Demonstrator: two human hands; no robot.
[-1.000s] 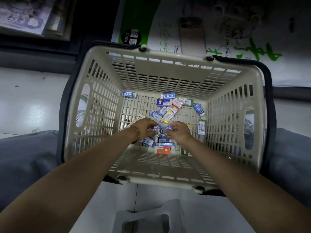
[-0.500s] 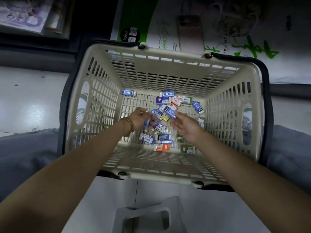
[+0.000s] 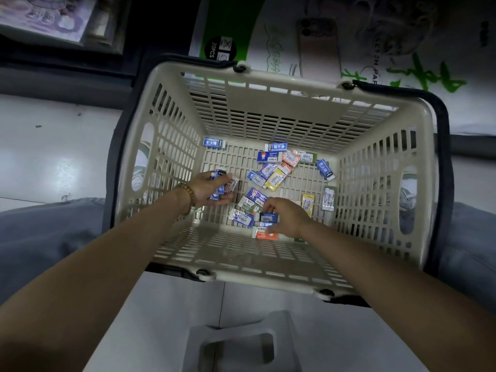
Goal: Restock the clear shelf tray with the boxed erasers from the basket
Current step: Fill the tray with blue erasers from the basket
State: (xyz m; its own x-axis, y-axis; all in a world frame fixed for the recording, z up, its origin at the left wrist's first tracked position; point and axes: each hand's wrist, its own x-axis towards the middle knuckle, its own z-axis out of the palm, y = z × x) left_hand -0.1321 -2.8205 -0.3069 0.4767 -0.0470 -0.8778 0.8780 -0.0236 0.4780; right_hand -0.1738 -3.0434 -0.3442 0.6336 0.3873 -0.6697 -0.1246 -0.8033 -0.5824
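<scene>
Many boxed erasers (image 3: 271, 175) lie loose in the basket (image 3: 268, 277), where the left hand (image 3: 212, 187) grips several and the fingers (image 3: 269, 206) of the right hand (image 3: 290, 217) pinch one more, so with the clear shelf tray out of view, restocking seems barely begun.

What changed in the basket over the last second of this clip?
The left hand parted from the right hand and moved left, now gripping a few blue erasers. The right hand reached to the middle pile, then drew back nearer, pinching a dark blue eraser. The basket and the lone eraser in its far left corner stayed put.
</scene>
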